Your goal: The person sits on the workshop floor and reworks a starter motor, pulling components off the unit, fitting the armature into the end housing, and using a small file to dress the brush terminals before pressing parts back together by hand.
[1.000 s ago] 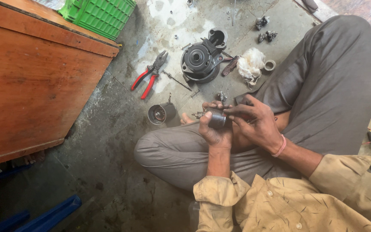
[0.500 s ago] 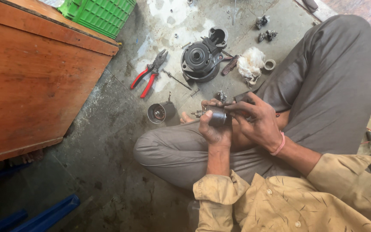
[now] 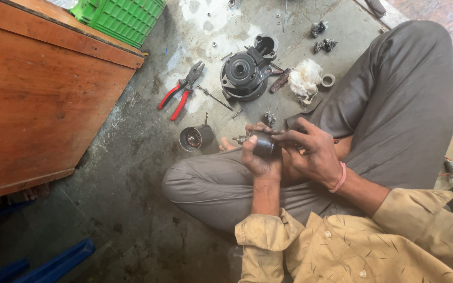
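At the far left a brown wooden cabinet stands on the concrete floor, with a green plastic crate behind its top corner and blue bars lying low in the corner. Next come red-handled pliers flat on the floor, and below them a short metal cup on its side, its open mouth showing windings. Further along sits a round grey motor housing, a thin rod beside it, then a crumpled white rag with a small ring just beside it. The person sits cross-legged in grey trousers and a tan shirt. Over the lap, the left hand wraps its fingers around a small dark cylinder, gripping it from below. The right hand, with a pink band at the wrist, pinches the cylinder's top edge between thumb and fingertips, the other fingers curled. The cylinder is held off the floor between both hands
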Demonstrator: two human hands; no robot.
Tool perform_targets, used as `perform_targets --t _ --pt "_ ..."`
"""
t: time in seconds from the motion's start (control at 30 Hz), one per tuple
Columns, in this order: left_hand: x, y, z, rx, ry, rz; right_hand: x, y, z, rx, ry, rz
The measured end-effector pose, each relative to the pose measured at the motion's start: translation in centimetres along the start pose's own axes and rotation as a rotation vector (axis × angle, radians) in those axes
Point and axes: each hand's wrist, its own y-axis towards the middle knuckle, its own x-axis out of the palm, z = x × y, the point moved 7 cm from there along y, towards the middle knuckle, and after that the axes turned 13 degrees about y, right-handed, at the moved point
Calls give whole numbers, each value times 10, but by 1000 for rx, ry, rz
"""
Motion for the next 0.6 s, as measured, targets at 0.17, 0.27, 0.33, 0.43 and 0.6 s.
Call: perform_targets --t 0.17,0.27,0.33,0.43,0.6 --pt "-2 1 1 6 -44 -28 4 -2 -7 -106 -46 -42" --pt "-2 2 1 15 3 16 4 -1 -3 -60 -3 -51" --pt "-2 2 0 13 11 67 0 0 -4 -84 -26 7" --pt "-3 0 -1 10 18 98 1 0 -2 -57 -20 1" --pt "-10 1 -1 2 24 82 7 -5 -1 -59 -85 -47"
